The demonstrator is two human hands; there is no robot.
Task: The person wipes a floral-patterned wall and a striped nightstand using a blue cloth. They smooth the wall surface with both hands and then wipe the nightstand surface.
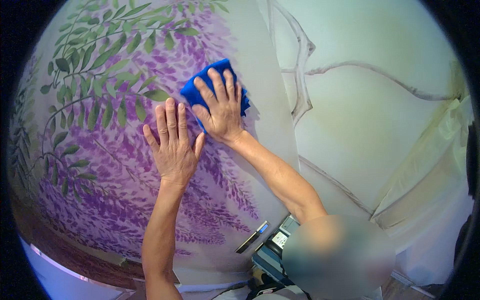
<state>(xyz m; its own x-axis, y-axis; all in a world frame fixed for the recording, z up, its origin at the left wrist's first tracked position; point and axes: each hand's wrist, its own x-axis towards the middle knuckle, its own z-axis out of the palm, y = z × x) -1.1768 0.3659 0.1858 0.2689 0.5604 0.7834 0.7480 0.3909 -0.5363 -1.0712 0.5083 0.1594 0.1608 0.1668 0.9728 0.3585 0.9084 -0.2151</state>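
A wall covering point(262, 157) printed or painted with purple hanging blossoms and green leaves fills the left and middle of the view. My right hand point(221, 105) lies spread over a folded blue cloth point(202, 77), pressing it against the covering near the right edge of the blossoms. Just left of and below the cloth, my left hand point(174, 150) rests flat on the purple part, fingers a little apart, holding nothing. The cloth's underside is hidden.
A switch-like panel with a blue light point(252, 237) sits on the wall, low centre. Beside it are boxy items point(268, 258), partly hidden by a blurred round area. Branch-patterned covering point(345, 123) and sheer, plastic-like sheeting point(423, 161) are at right. A dark brown band point(67, 247) runs lower left.
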